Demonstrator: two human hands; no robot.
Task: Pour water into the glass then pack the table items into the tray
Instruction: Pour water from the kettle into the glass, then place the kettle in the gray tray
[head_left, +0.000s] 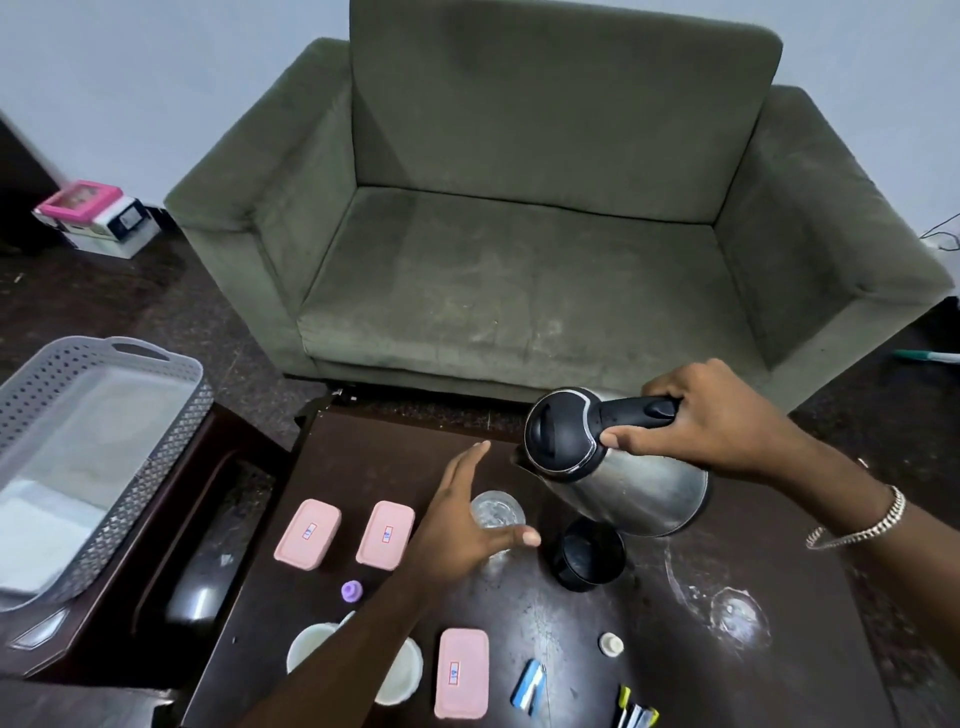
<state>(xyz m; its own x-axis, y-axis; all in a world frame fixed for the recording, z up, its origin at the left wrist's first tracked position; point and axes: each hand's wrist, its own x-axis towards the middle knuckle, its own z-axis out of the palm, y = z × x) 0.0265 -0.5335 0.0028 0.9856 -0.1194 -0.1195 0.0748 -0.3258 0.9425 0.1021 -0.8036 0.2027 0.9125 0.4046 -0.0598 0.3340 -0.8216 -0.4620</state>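
My right hand (717, 415) grips the black handle of a steel kettle (623, 478), which is tilted with its spout toward a clear glass (497, 512) on the dark table (675, 649). My left hand (462, 525) is open, fingers spread around the glass's left and near side; whether it touches the glass is unclear. Three pink lidded boxes lie on the table: one (307, 534), a second (385, 535), a third (461, 673). The grey perforated tray (104, 364) stands at the left on a lower stand.
The kettle's black base (588, 553) sits right of the glass. A purple cap (351, 591), a white cap (611, 644), two white bowls (311, 644), a blue-white item (529, 691) and small packets (636, 712) lie near the front. A green armchair (519, 234) stands behind the table.
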